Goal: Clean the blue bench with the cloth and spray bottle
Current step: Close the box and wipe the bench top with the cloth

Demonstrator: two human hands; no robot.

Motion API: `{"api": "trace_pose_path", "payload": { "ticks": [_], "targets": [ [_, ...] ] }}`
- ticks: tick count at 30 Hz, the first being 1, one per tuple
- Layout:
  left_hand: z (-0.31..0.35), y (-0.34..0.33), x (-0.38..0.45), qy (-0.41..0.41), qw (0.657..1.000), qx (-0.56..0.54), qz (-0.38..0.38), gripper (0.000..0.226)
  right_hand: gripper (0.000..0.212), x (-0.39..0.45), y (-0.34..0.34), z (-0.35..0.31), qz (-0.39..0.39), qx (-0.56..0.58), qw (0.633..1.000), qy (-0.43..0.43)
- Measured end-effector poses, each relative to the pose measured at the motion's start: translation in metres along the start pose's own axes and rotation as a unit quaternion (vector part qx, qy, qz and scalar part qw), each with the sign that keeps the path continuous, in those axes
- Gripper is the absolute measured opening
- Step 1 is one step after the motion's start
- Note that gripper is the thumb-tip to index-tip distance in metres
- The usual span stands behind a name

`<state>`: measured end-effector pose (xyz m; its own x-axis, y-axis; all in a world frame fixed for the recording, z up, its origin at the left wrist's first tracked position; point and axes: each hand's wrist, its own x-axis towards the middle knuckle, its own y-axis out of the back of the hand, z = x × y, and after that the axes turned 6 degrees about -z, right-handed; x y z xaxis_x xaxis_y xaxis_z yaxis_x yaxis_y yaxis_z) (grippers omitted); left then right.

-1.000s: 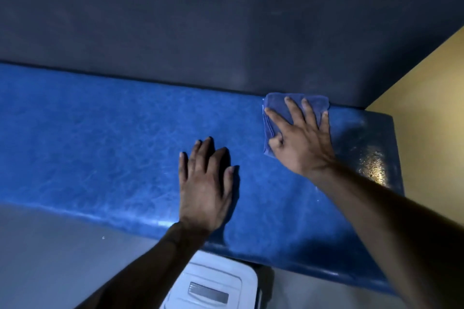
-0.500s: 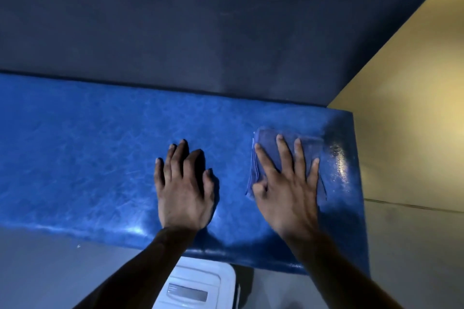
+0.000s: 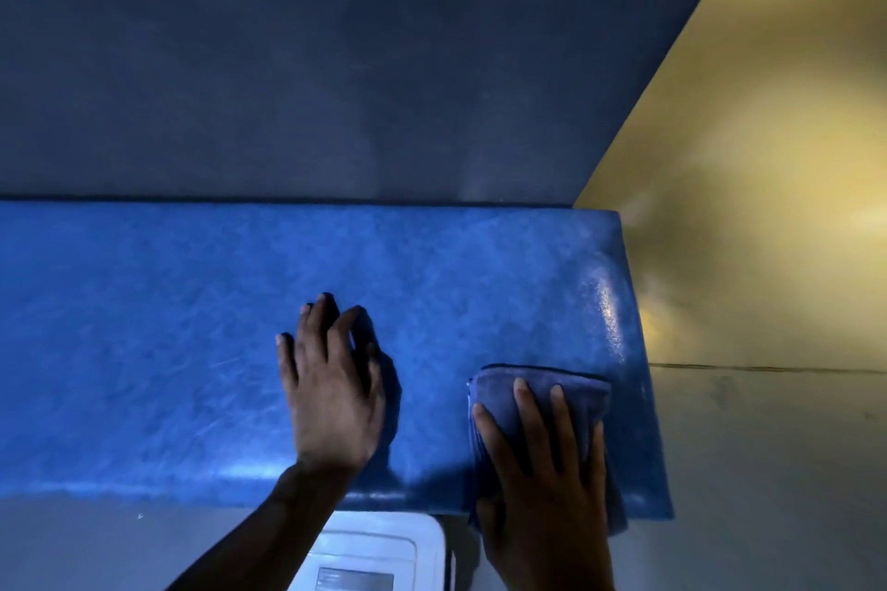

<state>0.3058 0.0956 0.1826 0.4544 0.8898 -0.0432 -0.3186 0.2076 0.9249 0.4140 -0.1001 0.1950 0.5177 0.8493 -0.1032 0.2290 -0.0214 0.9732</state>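
The blue bench (image 3: 144, 326) runs across the view from the left edge to its right end near the yellow wall. A folded blue cloth (image 3: 566, 391) lies at the bench's front right part, hanging slightly over the front edge. My right hand (image 3: 542, 485) lies flat on the cloth, fingers spread, pressing it down. My left hand (image 3: 331, 394) rests flat on the bare bench to the left of the cloth, fingers apart, holding nothing. A wet shine shows near the bench's right end (image 3: 607, 307). No spray bottle is in view.
A dark blue wall (image 3: 336, 62) rises behind the bench and a yellow wall (image 3: 744, 158) stands at the right. A white appliance (image 3: 374, 557) sits on the grey floor (image 3: 768, 470) below the bench's front edge.
My right hand has dragged the cloth from the back of the bench toward the front edge. My left hand has stayed flat on the bench.
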Motion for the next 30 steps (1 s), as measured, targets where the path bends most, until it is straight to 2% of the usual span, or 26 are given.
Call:
{"api": "trace_pose_path", "payload": {
  "ticks": [4,8,13,18,24,30],
  "targets": [
    [0.044,-0.012,-0.014,-0.099,0.994,-0.022,-0.028,0.045,0.078,0.022,0.002,0.012,-0.020,-0.025,0.999,0.009],
    [0.060,-0.028,-0.026,-0.092,0.995,0.024,-0.034,0.049,0.076,0.067,0.009,0.036,-0.014,-0.047,0.999,0.000],
    [0.060,-0.030,-0.026,-0.090,0.995,0.035,-0.027,0.050,0.074,0.143,0.021,0.064,-0.047,0.005,0.996,-0.079],
    [0.062,-0.030,-0.027,-0.083,0.996,0.035,-0.019,0.048,0.077,0.203,0.041,0.092,-0.068,0.105,0.982,-0.145],
    [0.061,-0.032,-0.028,-0.078,0.996,0.041,-0.022,0.049,0.074,0.191,0.039,0.095,-0.058,0.115,0.984,-0.127],
    [0.062,-0.031,-0.029,-0.075,0.997,0.027,-0.019,0.049,0.067,0.105,0.024,0.080,-0.017,0.111,0.978,-0.174]
  ]
}}
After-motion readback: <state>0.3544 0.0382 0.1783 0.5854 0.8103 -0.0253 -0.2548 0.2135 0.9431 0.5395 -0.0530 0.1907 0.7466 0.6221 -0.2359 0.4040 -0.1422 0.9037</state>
